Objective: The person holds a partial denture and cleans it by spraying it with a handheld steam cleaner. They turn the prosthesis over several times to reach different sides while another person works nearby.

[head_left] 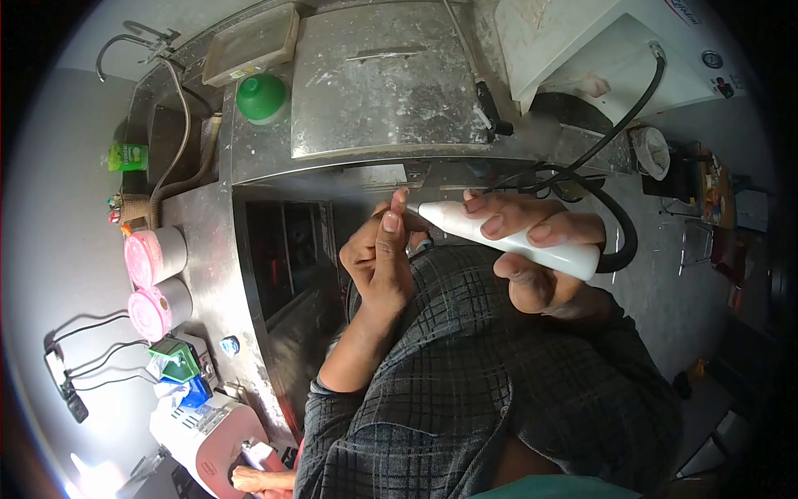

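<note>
My right hand (pixel 544 241) is wrapped round a white, cone-tipped spray handpiece (pixel 519 243), with a black hose (pixel 625 224) running from its rear end. The handpiece's narrow dark tip points left at the fingertips of my left hand (pixel 382 254). Thumb and fingers of that hand are pinched together just by the tip. Whatever they hold, if anything, is too small or hidden to make out. A faint mist streams leftward past the fingertips.
Below the hands is a metal workbench (pixel 382 100) with a handled lid. The hose reaches a white machine (pixel 615 75) at upper right. A green bowl (pixel 262 97), pink-lidded tubs (pixel 154 309) and a sink tap stand left. Another person's hand (pixel 258 480) is at lower left.
</note>
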`<state>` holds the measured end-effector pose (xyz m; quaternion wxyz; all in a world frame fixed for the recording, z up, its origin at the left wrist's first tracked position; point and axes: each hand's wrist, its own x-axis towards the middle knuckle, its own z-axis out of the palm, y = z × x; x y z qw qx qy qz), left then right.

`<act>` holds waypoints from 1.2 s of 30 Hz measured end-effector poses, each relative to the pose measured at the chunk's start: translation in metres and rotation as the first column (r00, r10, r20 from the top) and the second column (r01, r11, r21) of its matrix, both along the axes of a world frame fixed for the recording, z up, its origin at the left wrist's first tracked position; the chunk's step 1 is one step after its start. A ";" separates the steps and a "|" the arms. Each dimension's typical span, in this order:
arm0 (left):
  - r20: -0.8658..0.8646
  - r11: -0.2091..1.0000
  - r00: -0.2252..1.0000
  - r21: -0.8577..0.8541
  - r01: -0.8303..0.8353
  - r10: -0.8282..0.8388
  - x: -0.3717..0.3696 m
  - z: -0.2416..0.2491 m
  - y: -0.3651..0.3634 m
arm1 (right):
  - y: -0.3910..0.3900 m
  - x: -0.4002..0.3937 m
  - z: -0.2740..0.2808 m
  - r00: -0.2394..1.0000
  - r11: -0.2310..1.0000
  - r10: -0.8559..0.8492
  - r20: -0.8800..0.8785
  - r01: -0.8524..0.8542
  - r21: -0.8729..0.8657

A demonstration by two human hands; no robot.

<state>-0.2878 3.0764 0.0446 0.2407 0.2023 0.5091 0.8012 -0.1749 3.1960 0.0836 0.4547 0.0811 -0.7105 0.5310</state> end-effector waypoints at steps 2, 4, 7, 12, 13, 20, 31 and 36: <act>0.015 0.998 0.998 -0.014 0.065 -0.065 -0.002 -0.001 -0.007 | -0.001 0.000 0.000 1.000 1.000 -0.004 0.001 0.004 -0.004; 0.005 0.998 0.998 -0.007 0.066 -0.066 -0.003 -0.002 -0.005 | -0.002 -0.001 -0.002 1.000 1.000 -0.009 0.003 0.009 -0.006; 0.014 0.995 0.995 0.036 0.095 -0.096 -0.004 -0.006 -0.007 | 0.001 -0.007 -0.008 0.992 0.999 0.007 -0.125 -0.011 -0.034; -0.079 0.972 0.972 0.067 0.227 -0.221 -0.008 -0.011 -0.002 | 0.022 -0.006 -0.005 0.949 0.955 -0.279 -0.143 0.259 -0.147; -0.080 0.972 0.972 0.067 0.225 -0.220 -0.008 -0.013 -0.003 | 0.025 -0.003 -0.004 0.940 0.940 -0.320 -0.115 0.300 -0.161; 0.262 0.957 0.920 0.099 0.274 -0.291 -0.009 -0.015 -0.003 | 0.027 0.006 -0.010 0.945 0.939 -0.321 -0.061 0.309 -0.151; 0.428 0.918 0.812 0.195 0.346 -0.397 -0.008 -0.012 -0.004 | 0.023 0.007 -0.027 0.944 0.953 -0.242 0.224 0.275 -0.129; 0.185 0.741 0.738 0.369 0.560 -0.649 -0.008 -0.005 -0.002 | 0.015 0.012 -0.020 0.941 0.982 0.088 0.328 -0.027 -0.187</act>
